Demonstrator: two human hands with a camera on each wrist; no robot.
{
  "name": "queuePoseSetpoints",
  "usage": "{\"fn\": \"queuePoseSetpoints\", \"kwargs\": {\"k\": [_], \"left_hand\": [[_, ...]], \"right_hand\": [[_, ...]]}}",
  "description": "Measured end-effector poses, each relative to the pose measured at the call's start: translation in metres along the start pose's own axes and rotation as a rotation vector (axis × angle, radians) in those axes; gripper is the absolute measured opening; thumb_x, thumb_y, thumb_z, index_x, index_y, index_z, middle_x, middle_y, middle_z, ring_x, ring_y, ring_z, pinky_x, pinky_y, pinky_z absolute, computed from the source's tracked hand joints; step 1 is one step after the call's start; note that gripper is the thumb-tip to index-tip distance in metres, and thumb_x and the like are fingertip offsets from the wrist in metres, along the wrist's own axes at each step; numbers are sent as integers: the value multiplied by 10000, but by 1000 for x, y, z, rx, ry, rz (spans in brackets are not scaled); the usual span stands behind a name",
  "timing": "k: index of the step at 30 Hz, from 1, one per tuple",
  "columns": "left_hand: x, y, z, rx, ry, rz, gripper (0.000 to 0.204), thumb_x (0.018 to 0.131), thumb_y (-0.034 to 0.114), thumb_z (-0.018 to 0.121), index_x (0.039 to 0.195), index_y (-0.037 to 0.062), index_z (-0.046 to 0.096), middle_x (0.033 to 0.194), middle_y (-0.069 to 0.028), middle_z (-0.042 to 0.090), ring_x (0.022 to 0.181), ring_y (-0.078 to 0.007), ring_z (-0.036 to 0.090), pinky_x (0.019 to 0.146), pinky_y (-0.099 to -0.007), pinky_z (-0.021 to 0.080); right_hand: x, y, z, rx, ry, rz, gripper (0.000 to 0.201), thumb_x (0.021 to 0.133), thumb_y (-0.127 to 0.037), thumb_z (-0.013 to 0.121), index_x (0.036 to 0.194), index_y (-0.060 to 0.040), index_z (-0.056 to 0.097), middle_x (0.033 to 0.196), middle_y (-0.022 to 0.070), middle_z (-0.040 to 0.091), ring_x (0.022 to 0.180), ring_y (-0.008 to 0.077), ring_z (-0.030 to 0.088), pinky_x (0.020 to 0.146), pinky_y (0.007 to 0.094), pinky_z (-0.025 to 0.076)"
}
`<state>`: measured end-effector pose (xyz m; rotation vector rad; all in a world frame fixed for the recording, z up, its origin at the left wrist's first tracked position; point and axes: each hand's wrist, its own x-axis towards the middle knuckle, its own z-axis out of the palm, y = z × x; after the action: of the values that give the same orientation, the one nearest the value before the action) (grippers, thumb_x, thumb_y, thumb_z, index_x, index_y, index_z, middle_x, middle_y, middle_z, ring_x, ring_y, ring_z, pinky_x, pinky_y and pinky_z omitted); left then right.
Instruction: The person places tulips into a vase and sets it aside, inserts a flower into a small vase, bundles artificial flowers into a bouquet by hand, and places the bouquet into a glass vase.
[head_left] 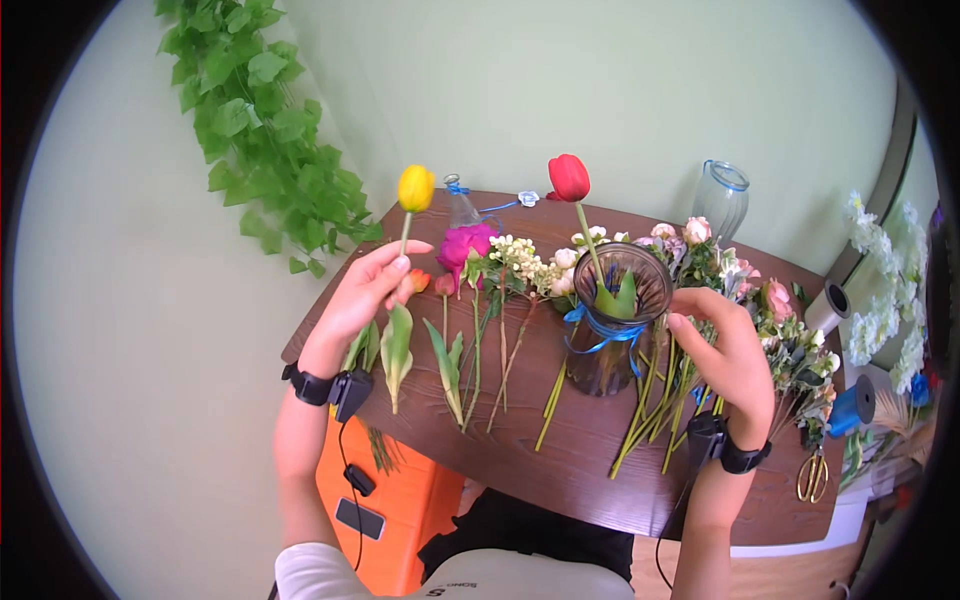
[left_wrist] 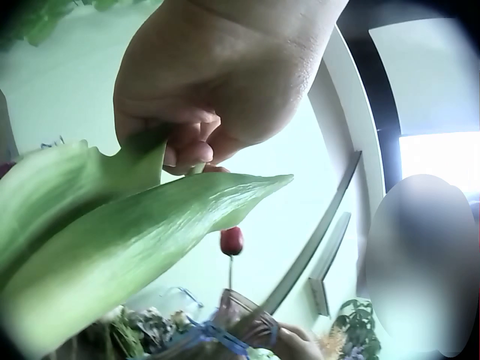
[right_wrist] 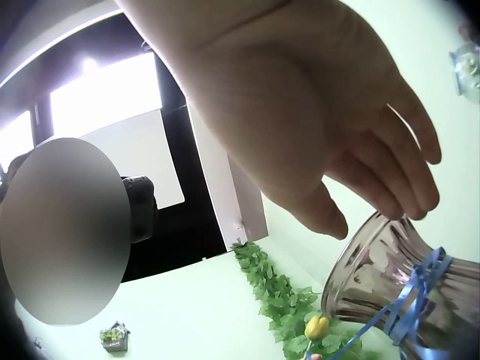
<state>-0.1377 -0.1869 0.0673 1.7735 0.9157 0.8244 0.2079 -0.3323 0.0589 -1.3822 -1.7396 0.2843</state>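
1. Head view: the yellow tulip (head_left: 416, 188) stands upright left of centre, its stem pinched between the thumb and fingers of the left hand (head_left: 368, 290), bloom above the grip
2. In the left wrist view, broad green leaves (left_wrist: 127, 232) spread across the lower left, beside that hand
3. Right of centre, the dark glass vase (head_left: 598, 378) stands on the bench (head_left: 480, 450), blue ribbon (head_left: 607, 333) around its neck and the red tulip (head_left: 569, 178) in its mouth
4. The right hand (head_left: 735, 355) is at the vase's right side, its fingers loosely bent and apart near the rim; whether they touch the glass, I cannot tell
5. The step in hand looks like readying the yellow tulip for the vase; the next move would call for clearing the rim with the leaves and steadying the glass
6. Farther out, gold scissors (head_left: 812, 478) lie lower right and a clear jar (head_left: 724, 200) stands upper right
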Motion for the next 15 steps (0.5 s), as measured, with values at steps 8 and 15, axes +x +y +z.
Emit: {"fn": "queuePoseSetpoints", "kwargs": {"k": [8,15], "left_hand": [[-24,54,89,-25,-537,107,286,901,189,389,1147,71,476,597,39,489,582,-16,455,527,-177,352],[-22,71,144,-127,-736,178,264,905,166,374,1104,40,492,588,20,480,565,-37,440,526,-203,361]], "right_hand": [[-14,-38,1,35,318,55,108,781,-52,534,861,6,578,731,54,559,628,95,505,528,226,370],[-27,-65,15,704,111,130,259,813,-36,527,1059,45,518,812,24,564,664,46,485,597,188,396]]}}
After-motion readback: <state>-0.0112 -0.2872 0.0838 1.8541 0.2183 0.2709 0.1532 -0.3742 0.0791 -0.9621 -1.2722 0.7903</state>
